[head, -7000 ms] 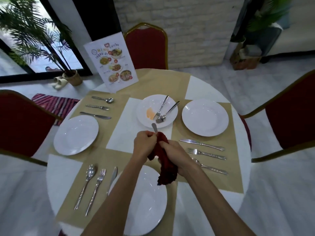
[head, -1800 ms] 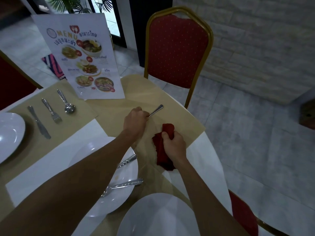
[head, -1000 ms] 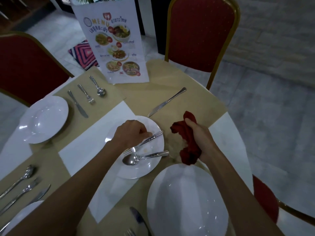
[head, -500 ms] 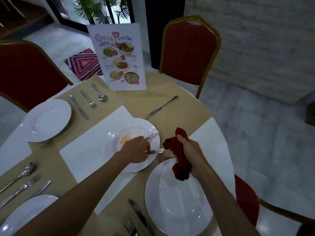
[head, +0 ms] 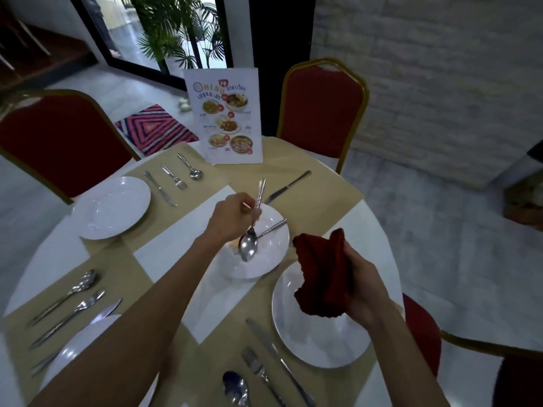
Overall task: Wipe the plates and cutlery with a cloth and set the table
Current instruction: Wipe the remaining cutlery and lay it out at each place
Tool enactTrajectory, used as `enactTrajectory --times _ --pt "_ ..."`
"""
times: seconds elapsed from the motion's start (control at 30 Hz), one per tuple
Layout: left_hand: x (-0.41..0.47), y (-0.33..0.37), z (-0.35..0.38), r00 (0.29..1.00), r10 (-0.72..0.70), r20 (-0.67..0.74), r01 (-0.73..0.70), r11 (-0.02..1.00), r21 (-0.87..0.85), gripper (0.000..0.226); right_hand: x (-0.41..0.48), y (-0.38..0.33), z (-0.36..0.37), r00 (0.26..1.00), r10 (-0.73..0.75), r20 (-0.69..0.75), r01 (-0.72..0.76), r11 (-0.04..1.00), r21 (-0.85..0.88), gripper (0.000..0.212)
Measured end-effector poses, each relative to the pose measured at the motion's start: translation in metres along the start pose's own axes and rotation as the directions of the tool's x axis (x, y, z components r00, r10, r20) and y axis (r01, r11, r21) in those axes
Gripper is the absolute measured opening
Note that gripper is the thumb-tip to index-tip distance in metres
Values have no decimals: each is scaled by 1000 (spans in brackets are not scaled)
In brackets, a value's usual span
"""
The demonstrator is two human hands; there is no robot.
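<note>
At a round table (head: 371,239), a person's left hand (head: 232,215) pinches a spoon (head: 248,248) by its handle, the bowl hanging down just above the middle plate (head: 273,261), where a fork (head: 271,229) lies. The right hand (head: 361,292) is closed round a bunched red cloth (head: 321,277), held near the spoon and over the near plate (head: 323,348). The step appears to be wiping the spoon. This is best done by wrapping the cloth round the bowl and drawing it up the handle, gripping firmly so the spoon cannot drop.

Red cloth (head: 321,274), white plate (head: 266,259)
</note>
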State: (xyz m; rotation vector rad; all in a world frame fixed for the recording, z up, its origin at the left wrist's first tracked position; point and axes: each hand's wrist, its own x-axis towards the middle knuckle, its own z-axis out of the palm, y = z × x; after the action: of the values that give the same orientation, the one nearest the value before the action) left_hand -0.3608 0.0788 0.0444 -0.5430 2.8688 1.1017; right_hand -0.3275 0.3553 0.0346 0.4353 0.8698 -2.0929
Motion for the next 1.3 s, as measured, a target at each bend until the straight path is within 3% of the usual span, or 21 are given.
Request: enactTrajectory --times 0.07,0.13,0.23,0.33,0.4,0.5,0.6,0.7,0.87,0.97,1.07,1.2,1.3 --pt "-16 10 -20 997 -65 31 71 958 -279 9 -7 13 1 999 -25 22 24 997 77 62" --pt "-40 16 -32 992 -90 86 119 896 -427 6 -10 33 14 1000 -4 18 2 996 91 65" --pt "-78 19 -21 979 -76 189 160 861 -483 4 -13 71 59 999 34 41 -35 999 33 59" --pt "-103 11 -11 970 -122 210 211 851 -480 5 -16 108 98 999 -14 33 20 981 -191 33" --pt "-112 -1 -22 969 -149 196 227 848 -478 8 -20 123 106 995 -104 9 99 915 -391 19" --pt "-129 -15 -47 968 -191 165 250 816 -521 8 -30 128 104 992 -124 16 109 801 -589 13" --pt "-148 -28 -63 964 -239 119 260 747 -611 15 -36 127 101 989 -148 -13 102 735 -671 14" --pt "-173 -38 -74 964 -255 74 236 697 -677 11 -33 122 97 965 -244 -100 123 752 -648 15" --pt "-223 -51 -52 961 -211 177 275 729 -627 16 -9 127 97 852 -427 -303 255 844 -472 14" --pt "-236 -48 -32 955 -181 235 274 840 -468 15 0 155 112 842 -413 -347 302 894 -331 15" --pt "-245 -44 -26 962 -176 211 236 923 -305 21 1 170 122 855 -399 -332 257 881 -396 12" --pt "-245 -45 -39 961 -86 264 184 909 -375 23 9 153 109 790 -432 -434 287 887 -361 15" --pt "-242 -44 -43 973 -83 215 152 934 -325 20 9 167 113 772 -463 -435 319 875 -364 20"
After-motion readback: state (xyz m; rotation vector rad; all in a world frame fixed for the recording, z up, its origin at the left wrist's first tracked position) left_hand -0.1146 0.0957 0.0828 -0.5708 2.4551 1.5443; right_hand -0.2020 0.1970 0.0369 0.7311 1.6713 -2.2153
